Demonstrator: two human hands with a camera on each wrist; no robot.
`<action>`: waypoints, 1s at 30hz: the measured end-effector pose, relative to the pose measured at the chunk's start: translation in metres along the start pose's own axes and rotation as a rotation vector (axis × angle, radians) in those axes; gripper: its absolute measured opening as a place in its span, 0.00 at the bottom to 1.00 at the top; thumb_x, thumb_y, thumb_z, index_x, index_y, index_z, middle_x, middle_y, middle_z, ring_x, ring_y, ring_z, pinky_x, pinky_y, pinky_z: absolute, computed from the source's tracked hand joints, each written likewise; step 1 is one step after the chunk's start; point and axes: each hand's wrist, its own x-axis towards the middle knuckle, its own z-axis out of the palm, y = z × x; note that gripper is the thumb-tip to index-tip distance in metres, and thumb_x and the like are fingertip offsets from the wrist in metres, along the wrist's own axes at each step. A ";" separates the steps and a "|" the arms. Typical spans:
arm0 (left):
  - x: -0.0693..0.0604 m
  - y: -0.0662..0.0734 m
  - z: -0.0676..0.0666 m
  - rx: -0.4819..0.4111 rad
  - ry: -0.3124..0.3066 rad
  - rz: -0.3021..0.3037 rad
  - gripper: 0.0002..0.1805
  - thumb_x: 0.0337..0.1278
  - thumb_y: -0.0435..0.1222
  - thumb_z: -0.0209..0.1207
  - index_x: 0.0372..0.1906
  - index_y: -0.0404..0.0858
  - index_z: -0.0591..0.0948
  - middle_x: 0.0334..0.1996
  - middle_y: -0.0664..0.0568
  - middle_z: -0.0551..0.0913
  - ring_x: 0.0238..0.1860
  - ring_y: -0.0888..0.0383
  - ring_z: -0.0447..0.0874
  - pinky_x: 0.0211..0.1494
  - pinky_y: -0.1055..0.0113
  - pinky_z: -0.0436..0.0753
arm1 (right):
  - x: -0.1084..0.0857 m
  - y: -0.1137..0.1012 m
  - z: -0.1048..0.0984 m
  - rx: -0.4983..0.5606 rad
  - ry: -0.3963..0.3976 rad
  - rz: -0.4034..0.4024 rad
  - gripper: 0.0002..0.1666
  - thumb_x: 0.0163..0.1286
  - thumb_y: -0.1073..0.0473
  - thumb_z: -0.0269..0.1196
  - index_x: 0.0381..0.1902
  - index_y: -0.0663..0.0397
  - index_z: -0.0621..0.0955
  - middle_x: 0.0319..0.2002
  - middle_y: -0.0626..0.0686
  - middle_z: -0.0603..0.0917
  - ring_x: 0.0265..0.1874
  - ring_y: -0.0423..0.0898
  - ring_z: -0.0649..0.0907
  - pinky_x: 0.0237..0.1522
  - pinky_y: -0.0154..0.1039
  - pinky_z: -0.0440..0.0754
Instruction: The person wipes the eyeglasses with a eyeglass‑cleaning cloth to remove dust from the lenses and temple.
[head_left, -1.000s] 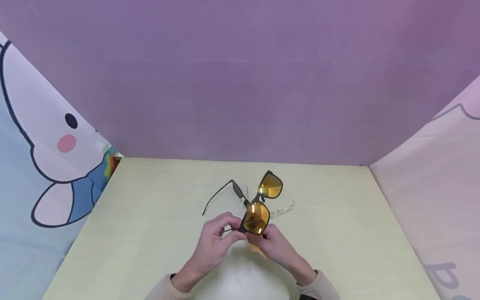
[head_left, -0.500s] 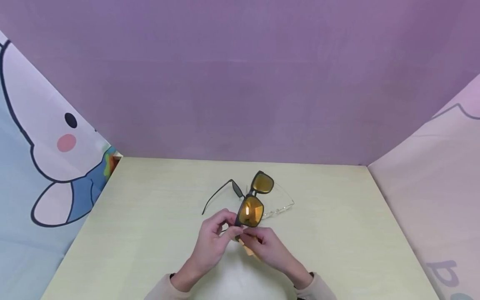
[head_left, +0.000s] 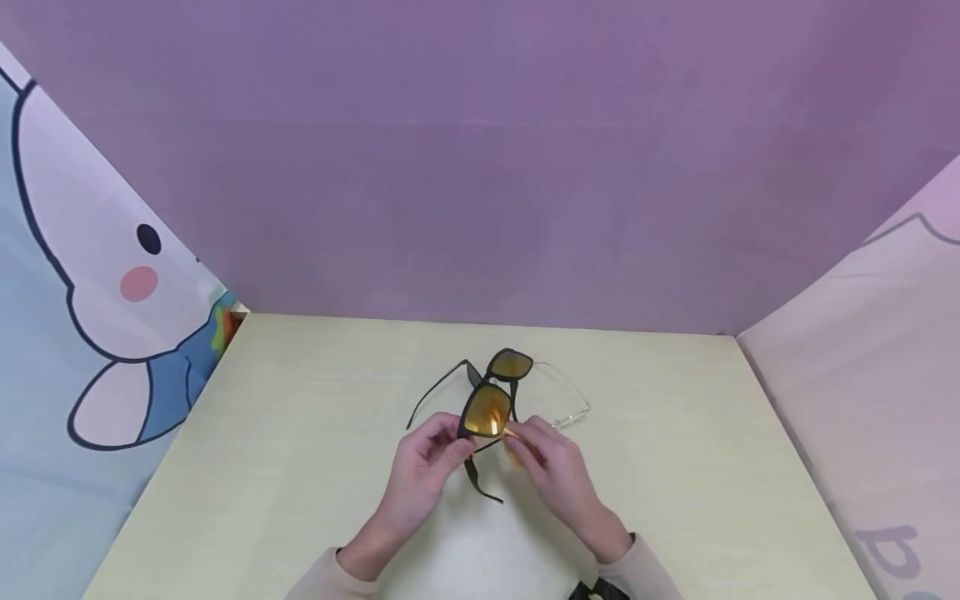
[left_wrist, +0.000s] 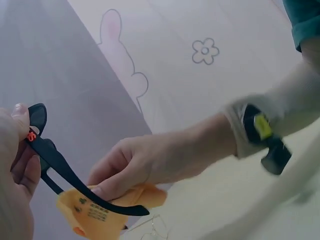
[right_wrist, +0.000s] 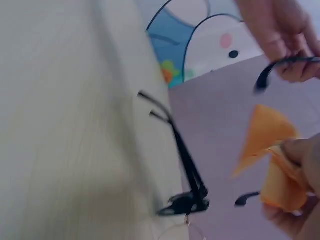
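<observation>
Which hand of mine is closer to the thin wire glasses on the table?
Right. Your right hand is just in front of the wire glasses; your left hand is farther off, to their left.

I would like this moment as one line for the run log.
left hand: holds amber-lensed sunglasses | right hand: pinches orange cloth | table: dark-lensed sunglasses, thin-framed glasses

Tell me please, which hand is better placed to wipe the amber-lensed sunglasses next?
Probably the right hand: it pinches the orange cloth close to the amber-lensed sunglasses, while the left hand grips their frame.
</observation>
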 end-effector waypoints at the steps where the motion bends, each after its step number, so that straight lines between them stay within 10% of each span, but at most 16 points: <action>1: 0.000 0.000 0.000 -0.006 0.003 -0.020 0.06 0.67 0.23 0.59 0.42 0.21 0.77 0.36 0.59 0.83 0.37 0.67 0.80 0.43 0.74 0.84 | 0.002 0.004 0.000 -0.058 0.033 -0.067 0.07 0.73 0.65 0.65 0.46 0.59 0.87 0.32 0.46 0.83 0.25 0.35 0.78 0.25 0.26 0.79; 9: 0.000 0.007 -0.002 -0.098 -0.062 -0.251 0.13 0.70 0.28 0.57 0.46 0.18 0.75 0.33 0.59 0.83 0.37 0.64 0.81 0.47 0.71 0.82 | 0.014 0.026 -0.003 -0.450 0.177 -0.465 0.18 0.82 0.61 0.52 0.36 0.60 0.86 0.36 0.53 0.85 0.27 0.47 0.85 0.26 0.36 0.85; 30: 0.002 0.010 0.002 -0.151 -0.094 -0.346 0.05 0.72 0.31 0.57 0.44 0.31 0.79 0.33 0.58 0.83 0.33 0.64 0.76 0.40 0.74 0.75 | 0.003 0.037 -0.005 -0.562 0.122 -0.400 0.26 0.83 0.57 0.48 0.28 0.59 0.86 0.25 0.50 0.84 0.18 0.42 0.80 0.19 0.33 0.80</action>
